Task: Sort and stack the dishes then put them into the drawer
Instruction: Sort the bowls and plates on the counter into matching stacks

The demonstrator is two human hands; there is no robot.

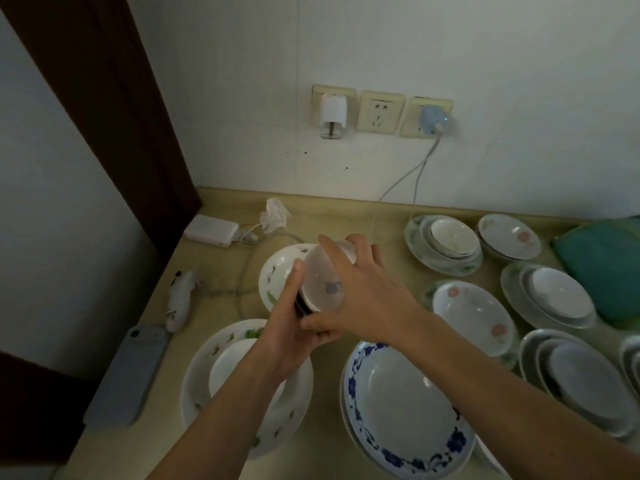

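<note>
Both of my hands hold a small stack of white saucers (322, 282), tilted on edge above the counter. My left hand (294, 327) grips the stack from the left and below. My right hand (360, 289) curls over its top and right side. Behind the stack lies a white bowl with green leaves (277, 271). Under my left forearm sits a large leaf-patterned plate (204, 386). A blue-rimmed plate (405, 410) lies at the front centre. Stacks of plates stand to the right: a pink-flower plate (474, 317), a far stack (443, 247) and nested grey-white plates (554, 299).
The beige counter (346, 216) meets a white wall with sockets (381, 110) and trailing cables. A white charger box (211, 230), a crumpled tissue (275, 213), a grey phone-like slab (128, 375) and a teal cloth (602, 265) lie around the dishes. A dark door frame stands left.
</note>
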